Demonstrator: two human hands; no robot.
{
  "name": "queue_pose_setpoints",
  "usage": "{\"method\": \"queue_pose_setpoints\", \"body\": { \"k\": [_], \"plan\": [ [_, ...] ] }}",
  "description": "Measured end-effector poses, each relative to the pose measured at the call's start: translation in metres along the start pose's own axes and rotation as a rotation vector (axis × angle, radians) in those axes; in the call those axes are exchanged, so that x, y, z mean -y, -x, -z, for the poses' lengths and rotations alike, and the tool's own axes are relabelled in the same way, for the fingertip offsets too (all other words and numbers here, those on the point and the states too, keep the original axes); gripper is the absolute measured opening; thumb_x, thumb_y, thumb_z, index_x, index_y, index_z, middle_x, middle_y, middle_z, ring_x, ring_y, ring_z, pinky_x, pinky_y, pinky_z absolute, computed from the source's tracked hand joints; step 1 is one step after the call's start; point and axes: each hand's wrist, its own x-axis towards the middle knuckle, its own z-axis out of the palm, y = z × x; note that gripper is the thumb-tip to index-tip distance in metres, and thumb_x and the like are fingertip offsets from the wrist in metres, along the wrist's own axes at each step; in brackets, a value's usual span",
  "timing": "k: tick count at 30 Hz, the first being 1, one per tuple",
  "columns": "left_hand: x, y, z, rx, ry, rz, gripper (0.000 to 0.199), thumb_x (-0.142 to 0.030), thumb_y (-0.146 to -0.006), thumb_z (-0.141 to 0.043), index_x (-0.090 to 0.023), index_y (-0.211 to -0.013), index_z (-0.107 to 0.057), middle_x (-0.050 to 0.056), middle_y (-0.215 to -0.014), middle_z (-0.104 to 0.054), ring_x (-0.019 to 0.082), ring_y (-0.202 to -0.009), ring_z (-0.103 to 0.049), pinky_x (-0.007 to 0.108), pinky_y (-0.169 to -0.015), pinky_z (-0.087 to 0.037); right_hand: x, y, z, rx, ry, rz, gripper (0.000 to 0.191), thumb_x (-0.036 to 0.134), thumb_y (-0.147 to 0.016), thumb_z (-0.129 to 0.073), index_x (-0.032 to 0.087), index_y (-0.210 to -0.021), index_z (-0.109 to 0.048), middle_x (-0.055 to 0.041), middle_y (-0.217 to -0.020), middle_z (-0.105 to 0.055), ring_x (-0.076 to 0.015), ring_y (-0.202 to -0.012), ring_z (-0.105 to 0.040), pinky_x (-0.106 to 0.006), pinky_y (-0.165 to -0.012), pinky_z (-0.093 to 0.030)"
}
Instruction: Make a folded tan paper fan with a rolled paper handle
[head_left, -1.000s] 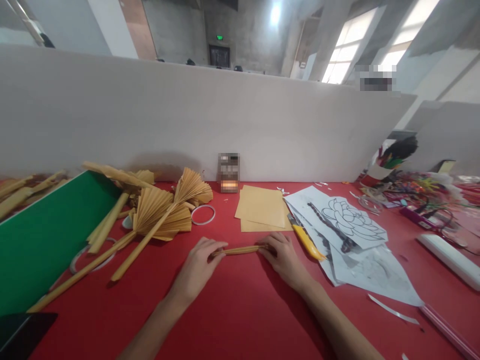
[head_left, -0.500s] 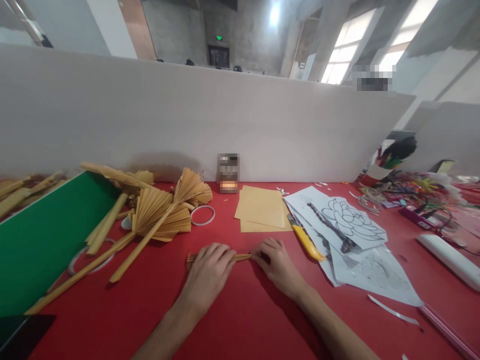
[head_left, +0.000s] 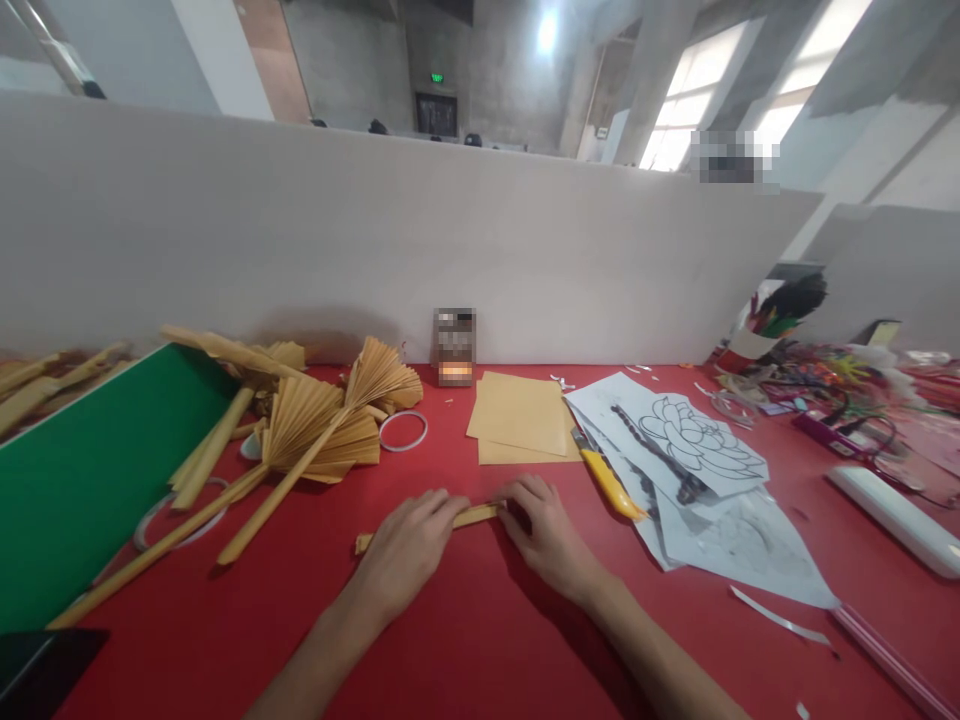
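A narrow strip of folded tan paper (head_left: 474, 516) lies low over the red table (head_left: 480, 640). My left hand (head_left: 412, 545) is closed over its left part, and the strip's end pokes out beyond the wrist side. At the strip's right end, my right hand (head_left: 541, 535) pinches it between thumb and fingers. Behind the hands rest square sheets of tan paper (head_left: 521, 415). A yellow utility knife (head_left: 613, 485) lies to the right of my right hand. Pleated paper fans (head_left: 322, 425) with long paper stems are on the left.
Lotus line drawings (head_left: 701, 440) on white paper lie at the right, near a white bar (head_left: 896, 520). A green board (head_left: 105, 470) stands at the left. Tape rings (head_left: 403, 431), a pen cup (head_left: 742, 345) and a grey partition (head_left: 480, 240) are farther back.
The folded strip has turned, showing a smoother, wider face between the hands. Its left end now sticks out farther left and lower. My left hand has shifted slightly left.
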Motion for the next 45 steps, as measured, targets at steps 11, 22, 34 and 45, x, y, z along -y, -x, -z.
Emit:
{"method": "queue_pose_setpoints", "body": {
  "k": [11, 22, 34, 45],
  "plan": [
    [0.0, -0.005, 0.003, -0.057, 0.077, 0.001, 0.03, -0.025, -0.11, -0.038, -0.025, -0.111, -0.067, 0.004, -0.108, -0.067, 0.023, -0.099, -0.059, 0.038, -0.089, -0.046, -0.003, 0.0, -0.005, 0.034, 0.078, 0.027, 0.014, 0.017, -0.103, -0.062, 0.026, -0.108, -0.07, -0.0046, -0.107, -0.07, -0.0244, -0.102, -0.06, -0.038, -0.088, -0.045],
    [0.016, 0.002, 0.012, -0.094, 0.174, -0.149, 0.028, -0.031, -0.11, -0.045, -0.029, -0.128, -0.066, 0.004, -0.115, -0.064, 0.021, -0.105, -0.058, 0.035, -0.094, -0.049, -0.01, 0.0, -0.007, -0.008, 0.024, 0.014, 0.015, 0.02, -0.103, -0.062, 0.028, -0.106, -0.075, -0.0063, -0.105, -0.068, -0.0254, -0.1, -0.06, -0.04, -0.087, -0.05],
    [0.012, 0.001, 0.002, -0.182, -0.013, -0.115, 0.022, -0.028, -0.106, -0.055, -0.024, -0.12, -0.07, 0.006, -0.112, -0.071, 0.025, -0.102, -0.063, 0.041, -0.092, -0.047, -0.003, -0.003, -0.003, -0.086, -0.086, -0.013, 0.016, 0.024, -0.105, -0.057, 0.025, -0.101, -0.072, -0.0057, -0.101, -0.068, -0.023, -0.095, -0.062, -0.037, -0.086, -0.05],
    [0.011, 0.002, 0.002, -0.265, -0.07, -0.147, 0.038, -0.026, -0.104, -0.056, -0.026, -0.142, -0.06, 0.007, -0.126, -0.072, 0.025, -0.11, -0.065, 0.04, -0.096, -0.045, 0.006, -0.008, -0.001, -0.146, -0.236, -0.117, 0.026, 0.035, -0.105, -0.054, 0.023, -0.087, -0.069, -0.0065, -0.095, -0.07, -0.0237, -0.093, -0.063, -0.038, -0.086, -0.05]
  ]
}}
